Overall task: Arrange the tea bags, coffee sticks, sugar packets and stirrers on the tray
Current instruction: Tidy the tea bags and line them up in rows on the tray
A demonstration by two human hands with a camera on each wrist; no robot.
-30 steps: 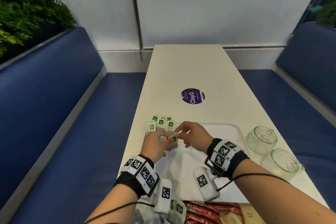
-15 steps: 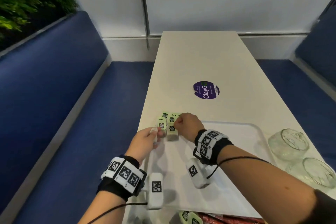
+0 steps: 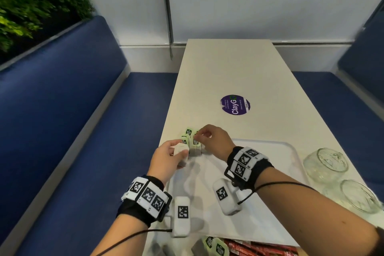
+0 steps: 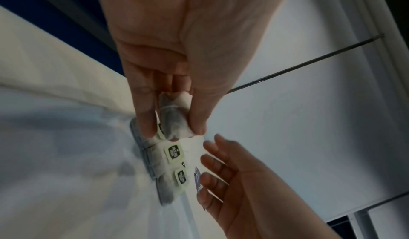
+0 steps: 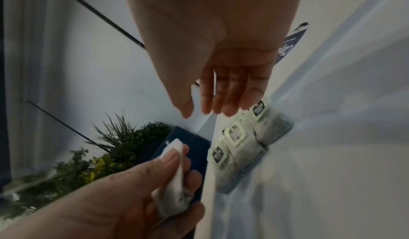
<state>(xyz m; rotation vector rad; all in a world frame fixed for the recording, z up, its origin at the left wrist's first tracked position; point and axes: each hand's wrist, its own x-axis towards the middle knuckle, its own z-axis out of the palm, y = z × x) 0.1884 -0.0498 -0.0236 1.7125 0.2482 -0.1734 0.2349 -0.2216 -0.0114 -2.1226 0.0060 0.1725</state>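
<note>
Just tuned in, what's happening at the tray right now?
A person is laying out tea bags along the far left corner of the white tray. The left hand pinches one tea bag beside the row of tea bags already placed. The right hand hovers open over that row, holding nothing.

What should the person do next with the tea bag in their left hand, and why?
Probably set it down at the near end of the row of tea bags along the tray edge. The left hand pinches a tea bag just above that row, and the right hand hovers open beside it.
</note>
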